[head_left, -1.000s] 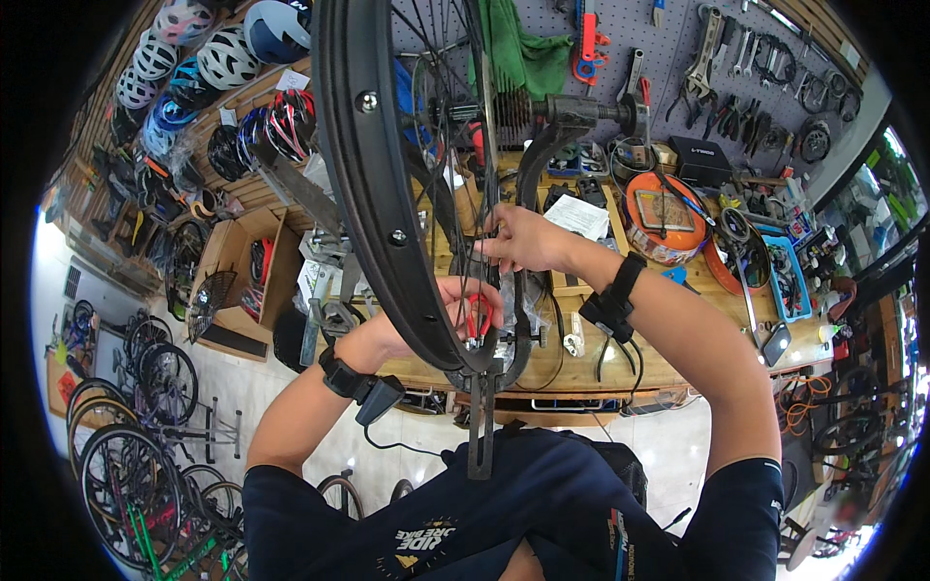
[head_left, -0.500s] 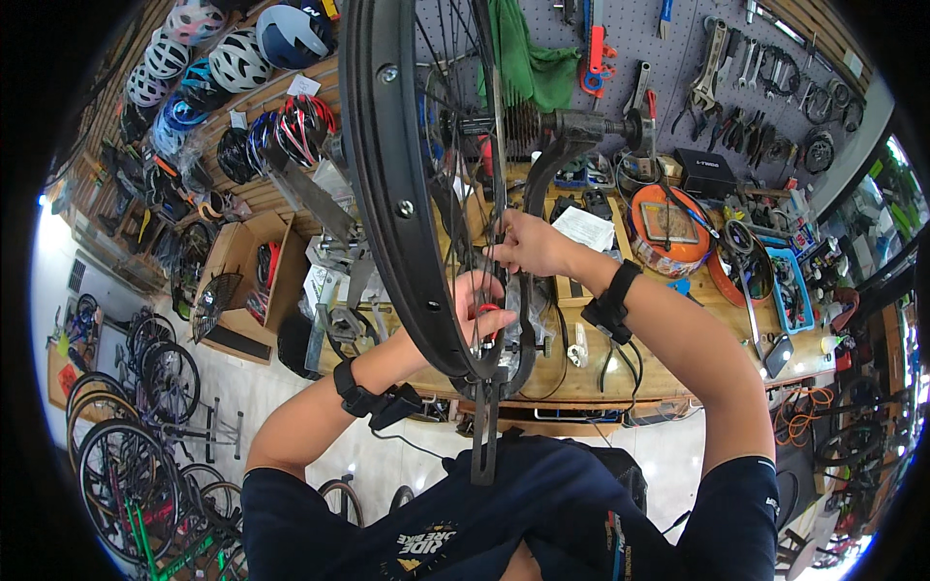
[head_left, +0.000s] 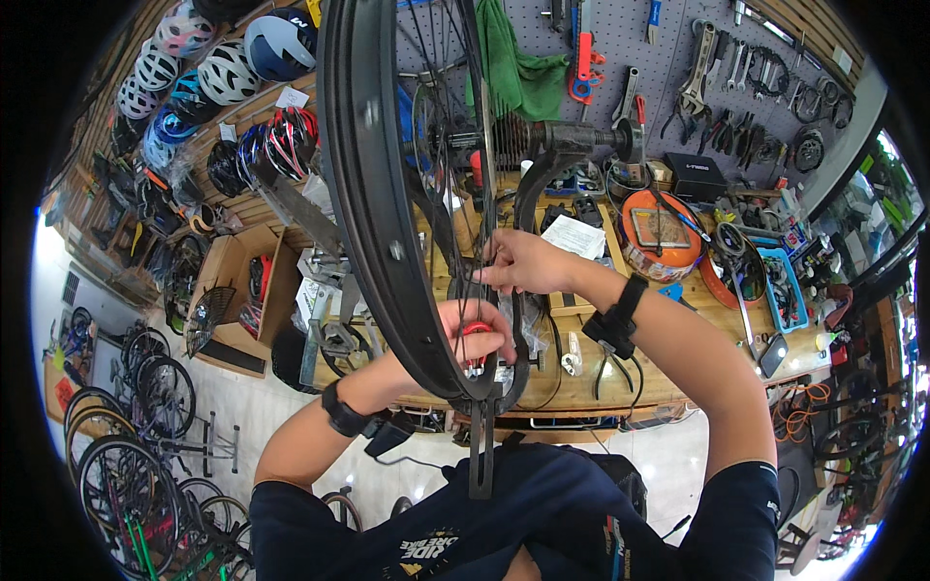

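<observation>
A black bicycle wheel rim [head_left: 363,194] stands upright in front of me, its spokes running up to a hub with a cassette. A dark truing stand [head_left: 481,455] holds the wheel, with its clamp [head_left: 581,138] at the axle. My left hand [head_left: 486,343] reaches past the rim's left side, fingers curled around a small red spoke wrench [head_left: 475,329] among the spokes near the bottom. Just above, my right hand [head_left: 528,261] pinches at a spoke with thumb and forefinger; the fingertips are partly hidden behind the spokes.
Behind the wheel, a wooden workbench [head_left: 668,358] carries a paper sheet [head_left: 579,236], an orange round tin [head_left: 663,250], a blue tray [head_left: 783,281] and a phone [head_left: 772,355]. Tools hang on a pegboard [head_left: 620,39]. Helmets [head_left: 230,73] and a cardboard box [head_left: 232,281] are at left.
The wheel has turned slightly, its rim holes shifting down toward me. My left hand has moved slightly lower with the spoke wrench. The right hand still pinches among the spokes.
</observation>
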Tool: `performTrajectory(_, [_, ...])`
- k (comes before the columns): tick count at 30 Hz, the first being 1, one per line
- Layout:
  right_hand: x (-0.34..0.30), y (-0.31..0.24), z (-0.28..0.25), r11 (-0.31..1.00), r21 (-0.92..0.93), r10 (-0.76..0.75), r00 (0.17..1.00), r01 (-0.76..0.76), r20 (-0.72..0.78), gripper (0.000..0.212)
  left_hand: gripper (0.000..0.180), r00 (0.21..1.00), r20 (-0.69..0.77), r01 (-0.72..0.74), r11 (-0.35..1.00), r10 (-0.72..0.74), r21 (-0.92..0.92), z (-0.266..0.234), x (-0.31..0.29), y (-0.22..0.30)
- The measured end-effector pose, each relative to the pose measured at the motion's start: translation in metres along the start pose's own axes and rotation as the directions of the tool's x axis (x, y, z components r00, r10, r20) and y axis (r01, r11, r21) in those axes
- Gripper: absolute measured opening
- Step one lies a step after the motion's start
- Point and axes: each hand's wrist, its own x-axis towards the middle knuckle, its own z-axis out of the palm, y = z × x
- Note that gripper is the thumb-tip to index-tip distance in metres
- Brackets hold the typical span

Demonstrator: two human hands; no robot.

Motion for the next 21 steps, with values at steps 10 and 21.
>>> performTrajectory(10, [-0.010,-0.009,-0.002,0.991,0.110,0.072,0.994,-0.080,0.077,0.037,0.033,0.975,0.215,0.122,0.946,-0.057,-0.300,-0.018,-0.002,0.009])
performTrajectory(21, [0.023,0.015,-0.001,0.991,-0.132,0.016,0.991,-0.034,-0.135,0.047,0.041,0.941,-0.280,0.035,0.766,0.192,0.642,-0.006,0.009,-0.021])
